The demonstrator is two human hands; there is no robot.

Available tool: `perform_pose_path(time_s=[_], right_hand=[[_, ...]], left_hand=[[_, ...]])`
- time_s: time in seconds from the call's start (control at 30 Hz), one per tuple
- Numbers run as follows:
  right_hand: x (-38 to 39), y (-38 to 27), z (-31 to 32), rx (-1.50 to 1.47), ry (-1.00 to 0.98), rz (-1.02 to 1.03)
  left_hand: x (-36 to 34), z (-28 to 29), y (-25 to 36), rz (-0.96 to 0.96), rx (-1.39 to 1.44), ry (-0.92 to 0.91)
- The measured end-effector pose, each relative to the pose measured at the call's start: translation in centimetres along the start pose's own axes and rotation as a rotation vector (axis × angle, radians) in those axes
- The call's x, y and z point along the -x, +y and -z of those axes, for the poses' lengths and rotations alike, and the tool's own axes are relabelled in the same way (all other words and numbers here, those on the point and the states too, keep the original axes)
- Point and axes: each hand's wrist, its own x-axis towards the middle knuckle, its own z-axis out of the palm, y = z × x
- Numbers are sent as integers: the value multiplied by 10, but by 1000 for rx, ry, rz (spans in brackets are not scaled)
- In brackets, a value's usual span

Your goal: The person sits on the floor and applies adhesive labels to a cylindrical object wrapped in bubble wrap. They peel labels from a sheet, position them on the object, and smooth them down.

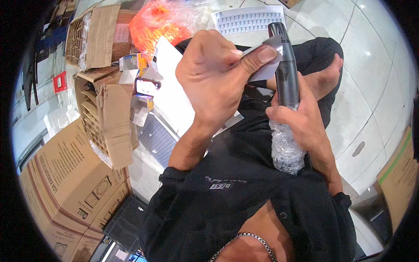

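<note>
The left hand [214, 78] pinches a silver label [268, 59] onto the upright dark tube [286, 70] (bubble-wrapped below), clasped by the right hand [301, 122], brown cartons [70, 174] at left.

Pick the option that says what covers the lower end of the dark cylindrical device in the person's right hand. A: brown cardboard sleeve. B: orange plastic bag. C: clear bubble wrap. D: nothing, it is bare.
C: the right hand grips the dark cylindrical device where clear bubble wrap wraps its lower end, while the left hand pinches a small grey label against its upper part.
</note>
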Motion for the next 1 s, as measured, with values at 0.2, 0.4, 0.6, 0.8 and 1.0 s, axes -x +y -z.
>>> perform_pose_path(time_s=[0.2, 0.4, 0.6, 0.8, 1.0], right_hand=[[8, -4, -3, 42, 49, 33], [6, -3, -2, 75, 28, 40], [8, -5, 3, -38, 9, 15], [6, -4, -1, -105, -10, 83], [6, 3, 3, -199, -9, 124]], left_hand=[[12, -13, -24, 149, -60, -185], [8, -8, -24, 16, -210, -194], [-25, 26, 12, -33, 249, 235], [2, 8, 5, 149, 194, -36], [8, 6, 3, 260, 297, -77]])
